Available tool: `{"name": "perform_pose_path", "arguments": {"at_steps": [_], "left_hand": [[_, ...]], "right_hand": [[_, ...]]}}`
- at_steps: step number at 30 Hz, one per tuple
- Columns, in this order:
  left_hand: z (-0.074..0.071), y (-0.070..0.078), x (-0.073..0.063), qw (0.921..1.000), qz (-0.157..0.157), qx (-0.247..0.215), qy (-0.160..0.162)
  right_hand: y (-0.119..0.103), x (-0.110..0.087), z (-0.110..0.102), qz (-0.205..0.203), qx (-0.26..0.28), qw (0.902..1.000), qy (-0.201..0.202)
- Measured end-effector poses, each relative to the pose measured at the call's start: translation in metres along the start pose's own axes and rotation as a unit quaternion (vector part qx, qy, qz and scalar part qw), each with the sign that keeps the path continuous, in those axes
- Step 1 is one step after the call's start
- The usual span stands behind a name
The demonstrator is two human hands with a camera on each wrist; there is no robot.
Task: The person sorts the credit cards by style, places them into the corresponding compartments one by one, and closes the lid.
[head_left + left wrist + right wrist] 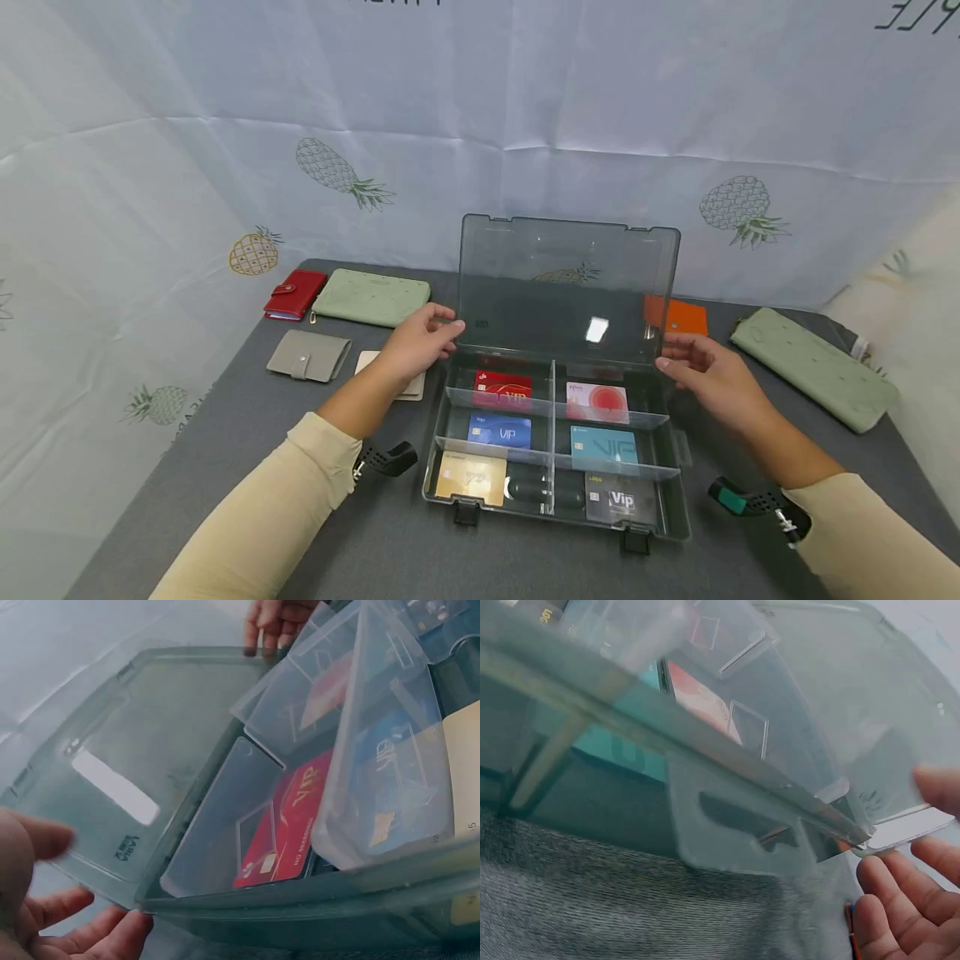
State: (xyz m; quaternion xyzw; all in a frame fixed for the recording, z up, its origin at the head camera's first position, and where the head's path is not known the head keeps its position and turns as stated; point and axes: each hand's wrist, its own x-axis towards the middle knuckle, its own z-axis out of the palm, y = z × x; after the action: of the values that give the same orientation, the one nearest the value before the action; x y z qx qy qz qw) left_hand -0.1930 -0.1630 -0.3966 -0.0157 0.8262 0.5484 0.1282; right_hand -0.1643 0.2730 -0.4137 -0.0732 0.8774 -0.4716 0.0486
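Observation:
A smoky clear plastic divided box (678, 521) lies with its lid (525, 329) raised at the back. Its compartments hold a red card (491, 382), pink card (581, 393), blue card (499, 427), teal card (600, 440), gold card (461, 483) and dark grey card (618, 504). My left hand (416, 342) is at the lid's lower left edge, fingertips at the corner, thumb apart over the front face in the left wrist view. Opposite it, my right hand (708, 379) has relaxed fingers (889, 889) right at the lid's lower right corner, thumb apart.
On the left lie a red wallet (300, 292), a long green wallet (371, 297), a grey wallet (309, 356) and a partly hidden cream item (412, 389). An orange item (686, 317) sits behind the lid. Another green wallet (813, 367) lies right. Two latches (636, 543) jut from the front.

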Motion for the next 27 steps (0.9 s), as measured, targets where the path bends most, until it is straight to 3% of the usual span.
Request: {"name": "perform_pose_path", "arguments": {"at_steps": [4,8,12,15,17,23,25,27], "left_hand": [[-0.005,0.003,-0.002,0.9996,0.005,-0.026,-0.010],[-0.009,0.004,-0.004,0.9982,0.010,-0.056,-0.021],[-0.011,0.003,-0.007,0.9964,0.017,-0.076,-0.032],[-0.011,0.001,-0.009,0.9961,0.024,-0.078,-0.034],[-0.011,-0.002,-0.010,0.9962,0.030,-0.075,-0.033],[-0.015,-0.006,-0.014,0.9947,0.054,-0.071,-0.051],[-0.017,-0.007,-0.015,0.9933,0.059,-0.076,-0.064],[-0.017,-0.008,-0.016,0.9921,0.063,-0.083,-0.070]], "right_hand": [[-0.005,-0.002,-0.004,-0.010,0.009,0.9999,0.002],[-0.004,-0.004,-0.008,-0.011,0.072,0.9973,-0.010],[0.000,-0.008,-0.012,-0.024,0.187,0.9813,-0.036],[0.001,-0.011,-0.014,-0.032,0.245,0.9676,-0.055],[0.001,-0.012,-0.013,-0.032,0.253,0.9653,-0.057],[-0.001,-0.018,-0.009,-0.032,0.221,0.9741,-0.039],[0.002,-0.020,-0.007,-0.050,0.243,0.9678,-0.040],[0.006,-0.022,-0.007,-0.073,0.283,0.9550,-0.052]]}}
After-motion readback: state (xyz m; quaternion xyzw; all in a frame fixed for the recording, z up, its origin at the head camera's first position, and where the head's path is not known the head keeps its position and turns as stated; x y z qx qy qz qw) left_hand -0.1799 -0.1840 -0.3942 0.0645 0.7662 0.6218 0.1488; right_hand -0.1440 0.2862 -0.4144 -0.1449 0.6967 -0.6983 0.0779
